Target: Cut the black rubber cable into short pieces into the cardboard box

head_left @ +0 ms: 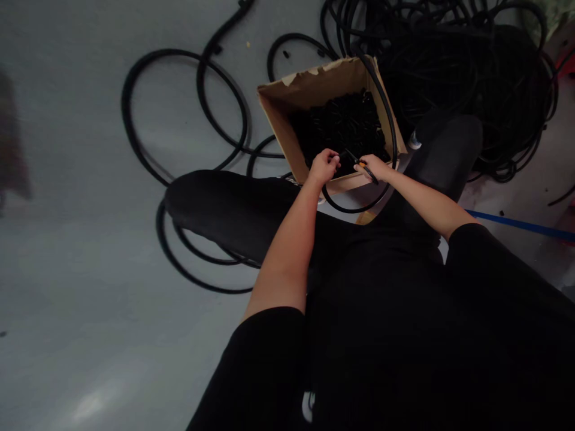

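Between my knees stands an open cardboard box (275, 123) with many small black pieces (344, 123) inside. Over its near edge, my right hand (374, 167) is closed on scissors (363, 164) with black and orange handles, blades pointing left toward my other hand. My left hand (325, 165) is pinched at the box's near side, close to the blade tips; what its fingers hold is too small and dark to make out. A black hose (392, 120) loops over the box's right side and curves below both hands.
Loops of black hose (128, 114) lie on the grey floor (81, 251) at the left. A large tangled pile of black hose (449, 72) fills the upper right. A blue strip (521, 224) runs along the right. Small black bits lie on the floor.
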`<state>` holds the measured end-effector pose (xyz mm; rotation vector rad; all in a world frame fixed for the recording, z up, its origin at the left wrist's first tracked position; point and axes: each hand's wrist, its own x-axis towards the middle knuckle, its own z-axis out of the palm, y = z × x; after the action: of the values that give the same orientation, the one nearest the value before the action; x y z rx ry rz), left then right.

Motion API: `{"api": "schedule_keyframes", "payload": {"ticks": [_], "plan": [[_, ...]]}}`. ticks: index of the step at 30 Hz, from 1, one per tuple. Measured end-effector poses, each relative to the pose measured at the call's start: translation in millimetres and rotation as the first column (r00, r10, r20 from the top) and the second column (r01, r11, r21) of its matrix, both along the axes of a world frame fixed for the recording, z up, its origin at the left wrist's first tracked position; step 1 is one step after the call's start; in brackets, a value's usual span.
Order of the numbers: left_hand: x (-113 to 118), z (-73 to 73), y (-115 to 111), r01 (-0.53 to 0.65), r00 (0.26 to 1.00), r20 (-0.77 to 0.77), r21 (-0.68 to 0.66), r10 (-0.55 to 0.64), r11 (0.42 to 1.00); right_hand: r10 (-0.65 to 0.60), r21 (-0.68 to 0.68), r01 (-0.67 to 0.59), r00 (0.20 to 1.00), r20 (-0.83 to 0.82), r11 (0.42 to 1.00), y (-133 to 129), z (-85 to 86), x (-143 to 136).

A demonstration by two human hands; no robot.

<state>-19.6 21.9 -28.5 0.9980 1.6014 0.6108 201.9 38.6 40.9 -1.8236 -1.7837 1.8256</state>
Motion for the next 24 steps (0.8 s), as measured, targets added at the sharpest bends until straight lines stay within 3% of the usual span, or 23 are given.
{"api": "schedule_keyframes", "payload": {"ticks": [4, 8, 14, 24], "plan": [[-2.2, -10.3, -1.7, 0.012, 1.0, -0.02, -0.024, -0.013, 1.0, 0.008, -0.099, -0.008, 1.0, 0.001, 0.995, -3.9, -3.8, 0.9], [-2.9, -17.4, -1.0, -0.047, 0.999, -0.005, -0.027, 0.047, 0.999, -0.057, -0.218, 0.053, 0.998, -0.01, 0.974, -8.3, -10.9, -1.3], [3.8, -4.7, 0.7, -0.067, 0.996, 0.048, -0.115, 0.073, 0.991, -0.106, -0.239, 0.074, 0.987, -0.121, 0.968, -9.3, -6.6, -5.7], [4.0, 2.4, -3.7, 0.004, 0.986, 0.169, -0.063, 0.007, 0.998, -0.103, -0.221, 0.051, 0.968, -0.227, 0.974, -8.8, -5.3, -4.4]]}}
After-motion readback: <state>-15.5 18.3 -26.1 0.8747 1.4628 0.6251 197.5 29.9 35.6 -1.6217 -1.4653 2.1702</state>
